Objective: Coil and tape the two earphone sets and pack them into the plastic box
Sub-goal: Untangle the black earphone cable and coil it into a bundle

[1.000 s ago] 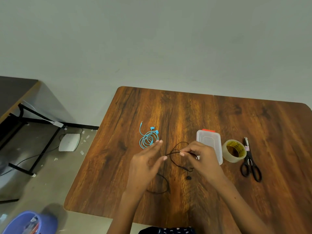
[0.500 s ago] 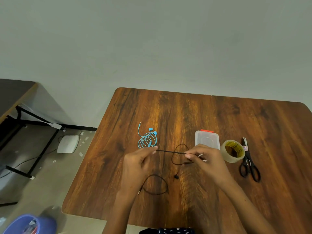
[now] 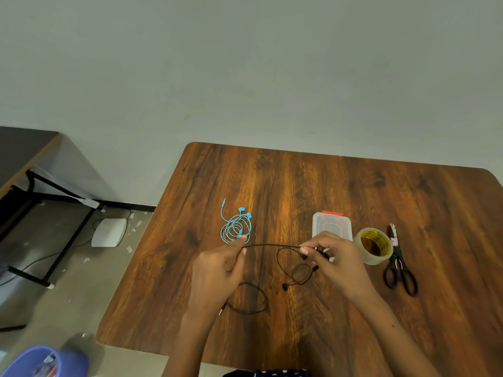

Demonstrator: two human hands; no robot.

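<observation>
In the head view, the left hand [image 3: 217, 270] and right hand [image 3: 333, 258] each pinch the black earphones [image 3: 272, 245], stretching a span of cord left to right just above the wooden table [image 3: 299, 186]; the rest droops in loops. The blue earphones [image 3: 236, 227] lie coiled beyond the left hand. The plastic box [image 3: 332, 225], tape roll [image 3: 375, 244] and scissors [image 3: 400, 265] lie to the right.

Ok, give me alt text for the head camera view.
Two hands, left hand and right hand, pinch a black earphone cable stretched between them above a wooden table. Coiled blue earphones, a plastic box, tape roll and scissors lie beyond.
</observation>
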